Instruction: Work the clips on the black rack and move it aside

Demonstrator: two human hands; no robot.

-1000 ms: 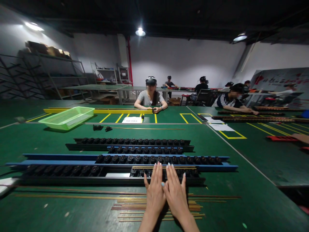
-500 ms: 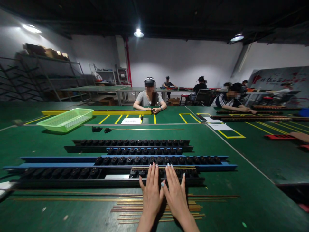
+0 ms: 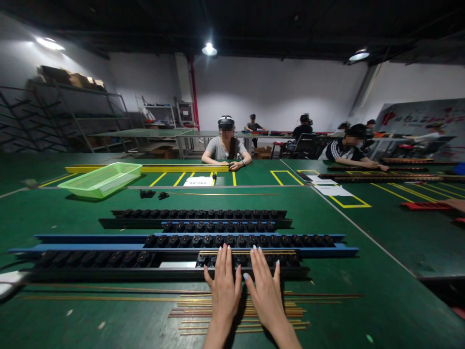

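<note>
Both my left hand (image 3: 223,286) and my right hand (image 3: 264,286) lie palm down with fingers stretched over the nearest black channel (image 3: 109,275). Their fingertips touch or hover by thin brass rods (image 3: 247,252) that run along the channel's far edge; contact is hard to tell. Black socket-like blocks (image 3: 145,259) fill much of this channel, with a pale gap (image 3: 178,264) left of my hands. Under and beside my wrists, several loose brass rods (image 3: 203,311) lie on the green table. Just behind stands a blue channel (image 3: 90,246) with more black blocks.
Farther back are another black channel (image 3: 131,223), a green basket (image 3: 101,180), a yellow channel (image 3: 181,168) and small black parts (image 3: 147,194). A person (image 3: 225,145) sits opposite; another person (image 3: 348,148) works at the right. A white object (image 3: 12,283) lies at the left edge.
My left hand has shifted slightly left, away from my right hand, and its thumb now stands apart from the right thumb. My right hand has hardly moved.
</note>
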